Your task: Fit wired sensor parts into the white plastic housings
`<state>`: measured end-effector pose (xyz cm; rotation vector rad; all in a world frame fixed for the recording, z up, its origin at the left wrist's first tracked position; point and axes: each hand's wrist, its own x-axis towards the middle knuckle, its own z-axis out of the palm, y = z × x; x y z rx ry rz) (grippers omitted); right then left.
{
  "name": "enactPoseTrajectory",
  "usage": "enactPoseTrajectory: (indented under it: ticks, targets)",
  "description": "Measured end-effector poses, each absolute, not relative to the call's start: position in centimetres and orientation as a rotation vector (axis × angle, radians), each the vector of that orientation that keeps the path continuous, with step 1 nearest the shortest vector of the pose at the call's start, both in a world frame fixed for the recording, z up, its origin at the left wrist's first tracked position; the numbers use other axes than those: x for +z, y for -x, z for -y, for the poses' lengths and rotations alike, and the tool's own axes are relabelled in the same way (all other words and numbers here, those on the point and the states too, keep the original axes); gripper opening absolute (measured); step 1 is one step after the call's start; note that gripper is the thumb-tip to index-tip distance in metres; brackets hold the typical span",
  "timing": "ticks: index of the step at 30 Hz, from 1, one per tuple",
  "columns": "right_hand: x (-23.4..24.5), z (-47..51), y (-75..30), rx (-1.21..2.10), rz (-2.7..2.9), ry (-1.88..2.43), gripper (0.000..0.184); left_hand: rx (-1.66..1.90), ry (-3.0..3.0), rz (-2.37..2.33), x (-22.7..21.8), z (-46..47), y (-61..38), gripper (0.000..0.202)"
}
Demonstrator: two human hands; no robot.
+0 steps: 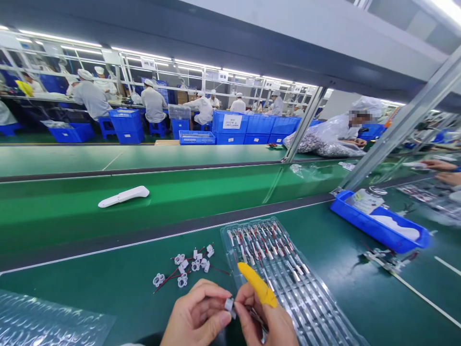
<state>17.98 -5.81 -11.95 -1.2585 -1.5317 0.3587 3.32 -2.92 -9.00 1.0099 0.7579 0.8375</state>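
Note:
My left hand [198,315] and my right hand [264,317] meet at the bottom edge, both pinching a small white connector part [229,304] between thumbs and fingers. A yellow finger cot [257,285] covers my right index finger. Just beyond the hands lies a loose heap of white connectors with red and black wires [187,268]. To the right of it a clear plastic tray [317,322] holds rows of wired parts.
A white handheld device [124,196] lies on the green conveyor belt [216,192]. A blue bin [378,229] stands at right. A clear tray [43,322] sits bottom left. Blue crates [248,126] and seated workers fill the background; another person's hands [444,172] show far right.

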Motion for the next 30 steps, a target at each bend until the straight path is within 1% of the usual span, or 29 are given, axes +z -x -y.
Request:
enactPoseTrajectory:
  ticks: [7,12,17,20,22,25,27,30]
  targets:
    - [-12.7,5.8,-18.0,0.414,1.529,1.256,0.014,0.914,-1.261,-0.809,-9.2,3.2,-3.6,0.013]
    - [-11.4,6.0,-17.8,0.354,1.536,1.302,0.016,0.812,-1.07,-0.847,-8.5,2.8,-3.4,0.02]
    - [-10.6,5.9,-17.8,0.156,1.61,1.349,0.02,0.784,-0.887,-0.843,-8.2,2.9,-3.6,0.029]
    - [-10.0,6.0,-17.9,-0.028,1.705,1.414,0.025,0.782,-0.841,-0.829,-8.3,3.1,-3.7,0.029]
    - [-9.3,6.2,-18.1,-0.12,1.788,1.457,0.025,0.781,-0.817,-0.808,-8.4,3.2,-3.8,0.03]
    - [-8.6,6.5,-18.4,-0.163,1.902,1.424,0.024,0.787,-0.781,-0.771,-8.4,3.2,-3.9,0.029]
    - [-8.5,6.4,-18.5,-0.144,1.939,1.377,0.028,0.782,-0.756,-0.759,-8.3,3.2,-4.0,0.027]
    - [-9.0,6.0,-18.5,-0.138,1.951,1.314,0.04,0.77,-0.725,-0.755,-8.2,3.1,-3.9,0.027]
